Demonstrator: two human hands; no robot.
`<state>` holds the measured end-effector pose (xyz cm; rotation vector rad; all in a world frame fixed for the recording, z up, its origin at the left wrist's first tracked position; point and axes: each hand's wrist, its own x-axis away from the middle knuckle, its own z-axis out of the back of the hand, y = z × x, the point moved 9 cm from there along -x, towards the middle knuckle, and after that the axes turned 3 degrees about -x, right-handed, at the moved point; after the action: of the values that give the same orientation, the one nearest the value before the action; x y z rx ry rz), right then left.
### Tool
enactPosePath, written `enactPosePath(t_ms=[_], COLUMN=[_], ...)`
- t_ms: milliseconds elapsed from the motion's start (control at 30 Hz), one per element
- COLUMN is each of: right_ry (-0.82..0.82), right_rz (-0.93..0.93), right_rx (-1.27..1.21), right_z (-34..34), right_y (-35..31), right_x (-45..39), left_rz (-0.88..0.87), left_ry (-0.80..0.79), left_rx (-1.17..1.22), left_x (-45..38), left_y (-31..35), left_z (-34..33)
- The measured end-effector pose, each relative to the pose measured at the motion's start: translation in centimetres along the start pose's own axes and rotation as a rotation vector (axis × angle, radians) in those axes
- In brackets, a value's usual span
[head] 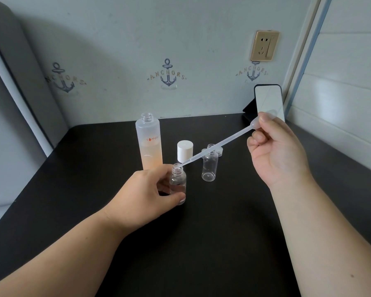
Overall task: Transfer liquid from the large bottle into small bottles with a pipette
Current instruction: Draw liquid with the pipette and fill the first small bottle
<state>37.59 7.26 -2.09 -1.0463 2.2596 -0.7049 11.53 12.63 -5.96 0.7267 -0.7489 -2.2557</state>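
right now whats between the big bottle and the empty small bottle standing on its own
In the head view, the white cap stands on the table between the large bottle and the free small bottle; the pipette stem crosses above that gap.

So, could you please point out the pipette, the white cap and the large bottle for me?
pipette (219, 144), head view, middle of its stem.
white cap (185, 150), head view, its side wall.
large bottle (148, 136), head view, frosted body near the label.

Large bottle (149, 142) behind held small bottle (178, 183), cap (185, 151) right, second small bottle (210, 166) further right
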Motion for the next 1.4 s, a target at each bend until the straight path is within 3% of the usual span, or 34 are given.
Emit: enactPosePath(t_ms=[833, 1400], right_ry=[-0.081, 0.042], right_rz=[0.039, -0.018], right_rx=[0.101, -0.027], right_z=[-0.4, 0.9], right_y=[-0.2, 0.3], right_x=[-0.1, -0.3], left_rz=[-0.002, 0.039], left_ry=[-0.017, -0.003], left_rx=[0.000, 0.008], left_x=[0.0, 0.0], left_y=[0.1, -0.1], left_z=[-0.1, -0.2])
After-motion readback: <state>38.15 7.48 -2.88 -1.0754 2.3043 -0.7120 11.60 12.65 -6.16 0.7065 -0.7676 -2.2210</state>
